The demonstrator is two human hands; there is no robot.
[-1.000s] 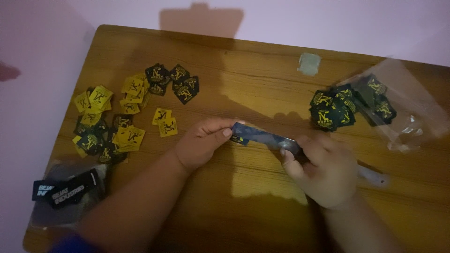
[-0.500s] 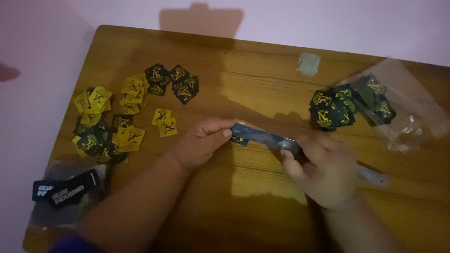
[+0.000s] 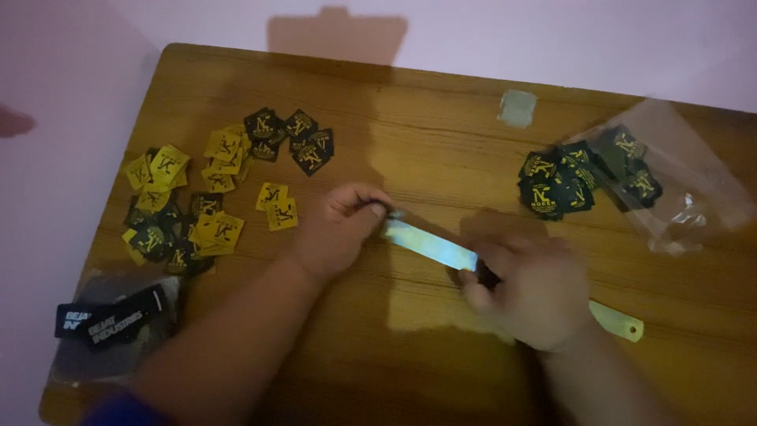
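Left hand point(image 3: 341, 229) pinching far end, right hand point(image 3: 530, 290) clamped on near end of shiny strip point(image 3: 430, 244) mid-bench; could slip or kink if pulled unevenly, scattering nearby yellow tags point(image 3: 276, 207).

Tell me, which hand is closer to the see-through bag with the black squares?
The right hand. It sits below and left of the clear bag, apart from it. The left hand is much farther left, past the shiny strip.

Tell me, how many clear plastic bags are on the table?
2. One clear bag lies at the table's right edge, with black labels spilling from it. Another bag sits at the front-left corner, holding long black labels. Others could be hidden under the arms.
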